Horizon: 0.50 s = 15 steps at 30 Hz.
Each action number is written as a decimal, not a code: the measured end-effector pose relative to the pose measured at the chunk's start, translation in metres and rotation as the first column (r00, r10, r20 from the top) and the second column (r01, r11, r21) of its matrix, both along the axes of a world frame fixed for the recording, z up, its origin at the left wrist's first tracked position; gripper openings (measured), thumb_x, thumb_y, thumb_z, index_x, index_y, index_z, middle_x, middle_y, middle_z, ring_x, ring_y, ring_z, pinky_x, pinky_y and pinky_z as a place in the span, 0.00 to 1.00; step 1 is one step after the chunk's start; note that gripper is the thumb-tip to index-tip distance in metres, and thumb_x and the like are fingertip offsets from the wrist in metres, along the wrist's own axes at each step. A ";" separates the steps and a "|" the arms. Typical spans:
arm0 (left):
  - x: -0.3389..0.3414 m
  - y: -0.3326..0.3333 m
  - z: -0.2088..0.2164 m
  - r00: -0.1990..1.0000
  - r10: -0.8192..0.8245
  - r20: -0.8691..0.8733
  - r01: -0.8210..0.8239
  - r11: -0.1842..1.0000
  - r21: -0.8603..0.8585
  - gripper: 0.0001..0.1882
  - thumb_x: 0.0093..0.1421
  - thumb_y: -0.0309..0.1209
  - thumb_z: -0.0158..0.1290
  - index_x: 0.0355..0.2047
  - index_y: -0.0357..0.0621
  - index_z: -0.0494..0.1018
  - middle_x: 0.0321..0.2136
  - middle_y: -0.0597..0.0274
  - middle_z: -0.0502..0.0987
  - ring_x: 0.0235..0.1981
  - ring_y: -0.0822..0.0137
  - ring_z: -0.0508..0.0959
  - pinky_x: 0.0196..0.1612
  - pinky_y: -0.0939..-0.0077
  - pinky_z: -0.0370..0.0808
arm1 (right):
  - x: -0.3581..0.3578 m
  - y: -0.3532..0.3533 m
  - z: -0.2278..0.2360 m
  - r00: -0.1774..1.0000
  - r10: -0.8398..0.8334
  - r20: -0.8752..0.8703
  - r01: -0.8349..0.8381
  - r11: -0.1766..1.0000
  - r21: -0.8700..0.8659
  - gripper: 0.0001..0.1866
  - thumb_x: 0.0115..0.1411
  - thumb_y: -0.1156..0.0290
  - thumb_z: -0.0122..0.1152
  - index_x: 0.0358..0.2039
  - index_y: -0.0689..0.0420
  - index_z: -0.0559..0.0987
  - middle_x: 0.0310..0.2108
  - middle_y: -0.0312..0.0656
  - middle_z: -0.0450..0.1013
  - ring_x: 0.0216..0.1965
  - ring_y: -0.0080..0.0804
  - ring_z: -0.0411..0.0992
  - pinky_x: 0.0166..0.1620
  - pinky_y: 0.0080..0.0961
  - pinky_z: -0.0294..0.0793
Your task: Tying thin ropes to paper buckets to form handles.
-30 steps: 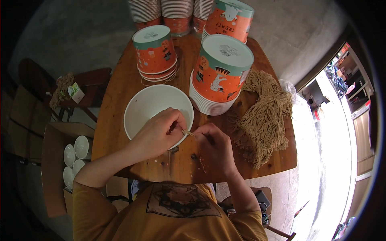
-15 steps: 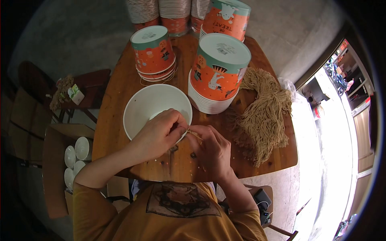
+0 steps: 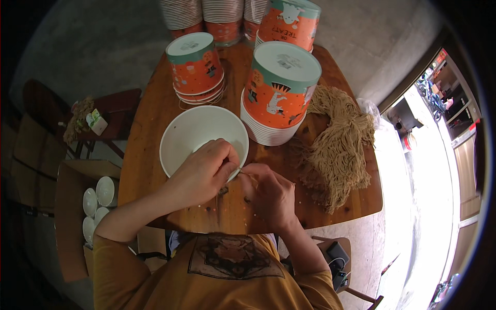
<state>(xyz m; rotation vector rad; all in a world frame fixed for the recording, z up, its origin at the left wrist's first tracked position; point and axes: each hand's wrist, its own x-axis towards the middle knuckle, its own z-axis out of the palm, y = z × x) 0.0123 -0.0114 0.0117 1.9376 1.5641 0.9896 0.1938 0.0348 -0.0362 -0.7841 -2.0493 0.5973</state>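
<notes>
A paper bucket [image 3: 194, 132] with a white inside lies on the table before me, its mouth turned up toward me. My left hand [image 3: 209, 165] reaches across the mouth, thumb and fingers pinched together at the near right of the rim. Just right of it, my right hand [image 3: 271, 194] is closed in a pinch on a thin tan cord [image 3: 241, 171] at that rim. Little of the cord shows between my fingertips. At the right lies a loose bundle of tan cords [image 3: 341, 150].
Upside-down orange and green bucket stacks stand behind: one at left [image 3: 195, 64], one at centre right [image 3: 281, 93], another beyond [image 3: 292, 23]. Wrapped stacks [image 3: 222, 20] are at the back. A cardboard box [image 3: 72, 217] with white buckets is at left; a chair [image 3: 336, 263] is at right.
My right hand has shifted slightly up and left, closer to the rim. Less of the cord shows between my fingers. My left hand has hardly moved.
</notes>
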 end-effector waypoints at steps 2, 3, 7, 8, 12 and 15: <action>0.003 0.001 0.002 0.999 -0.015 -0.040 0.016 1.000 0.009 0.04 0.61 0.22 0.50 0.33 0.38 0.65 0.31 0.52 0.72 0.37 0.49 0.73 0.40 0.59 0.70 | 0.000 0.005 -0.009 0.997 0.033 -0.073 -0.027 0.997 0.079 0.11 0.54 0.74 0.68 0.36 0.51 0.76 0.23 0.39 0.75 0.23 0.38 0.75 0.25 0.31 0.74; 0.003 0.001 0.001 0.999 -0.014 -0.039 0.014 1.000 0.009 0.04 0.61 0.22 0.50 0.33 0.38 0.65 0.31 0.52 0.72 0.37 0.49 0.73 0.40 0.59 0.70 | -0.001 0.003 -0.011 0.997 0.034 -0.072 -0.028 0.997 0.079 0.11 0.54 0.74 0.68 0.36 0.51 0.76 0.23 0.39 0.75 0.23 0.38 0.75 0.25 0.31 0.74; 0.000 0.001 -0.007 0.989 0.008 -0.146 0.012 0.991 0.136 0.06 0.61 0.23 0.51 0.34 0.39 0.65 0.31 0.52 0.72 0.36 0.50 0.73 0.39 0.60 0.70 | 0.001 -0.003 -0.012 0.997 0.032 -0.073 -0.039 0.995 -0.096 0.07 0.56 0.74 0.65 0.36 0.51 0.77 0.25 0.40 0.75 0.25 0.42 0.75 0.27 0.33 0.75; -0.001 0.001 -0.009 0.987 0.006 -0.163 0.022 0.986 0.166 0.07 0.60 0.24 0.52 0.35 0.39 0.65 0.30 0.53 0.73 0.36 0.51 0.73 0.39 0.60 0.70 | 0.002 -0.004 -0.010 0.991 0.061 -0.120 -0.082 0.981 -0.174 0.06 0.57 0.73 0.64 0.35 0.51 0.77 0.26 0.40 0.75 0.26 0.44 0.76 0.28 0.34 0.75; -0.001 -0.007 0.021 0.996 0.074 0.039 -0.063 0.970 -0.236 0.11 0.59 0.27 0.56 0.36 0.39 0.65 0.30 0.54 0.73 0.36 0.52 0.74 0.38 0.59 0.71 | 0.028 0.011 0.019 0.970 0.225 0.093 -0.199 0.952 -0.232 0.04 0.59 0.72 0.62 0.35 0.52 0.77 0.33 0.43 0.73 0.33 0.45 0.75 0.34 0.38 0.76; -0.009 -0.022 0.023 0.993 -0.001 -0.119 -0.038 0.945 -0.325 0.14 0.58 0.31 0.60 0.38 0.39 0.68 0.30 0.57 0.74 0.36 0.54 0.75 0.38 0.59 0.72 | 0.042 0.027 0.052 0.922 0.333 0.198 -0.311 0.941 -0.135 0.04 0.59 0.72 0.61 0.35 0.54 0.77 0.33 0.44 0.71 0.34 0.46 0.74 0.36 0.40 0.75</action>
